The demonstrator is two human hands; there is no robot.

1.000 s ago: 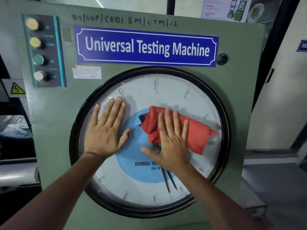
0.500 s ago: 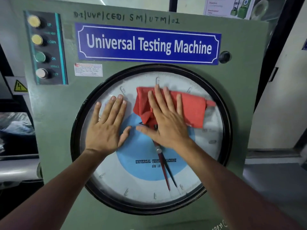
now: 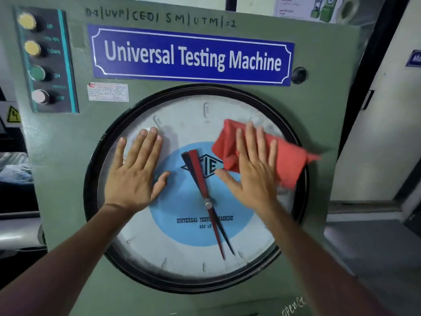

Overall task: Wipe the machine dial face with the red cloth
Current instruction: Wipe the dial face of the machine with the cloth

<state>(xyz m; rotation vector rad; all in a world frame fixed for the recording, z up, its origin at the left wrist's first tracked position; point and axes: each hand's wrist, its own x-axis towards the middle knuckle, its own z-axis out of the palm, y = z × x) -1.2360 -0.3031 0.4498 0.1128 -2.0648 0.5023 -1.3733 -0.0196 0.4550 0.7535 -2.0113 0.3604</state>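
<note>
A large round dial face [image 3: 182, 254] with a black rim, white scale and blue centre fills the front of the green machine [image 3: 319, 106]. My right hand [image 3: 252, 172] lies flat, fingers spread, pressing the red cloth [image 3: 287, 163] against the glass at the dial's right side; the cloth's far corner reaches over the black rim. My left hand [image 3: 136, 172] rests flat and open on the left half of the dial, holding nothing. A red pointer and a black pointer [image 3: 200, 179] cross the centre between my hands.
A blue sign [image 3: 191, 58] reading "Universal Testing Machine" sits above the dial. A panel of several round push buttons [image 3: 37, 62] is at the upper left, a small black knob [image 3: 299, 75] at the upper right. A yellow hazard label [image 3: 12, 114] is at the far left.
My right hand has swept the red cloth from the dial's centre up to the top, then across to the right edge. My left hand has stayed flat in the same spot.
</note>
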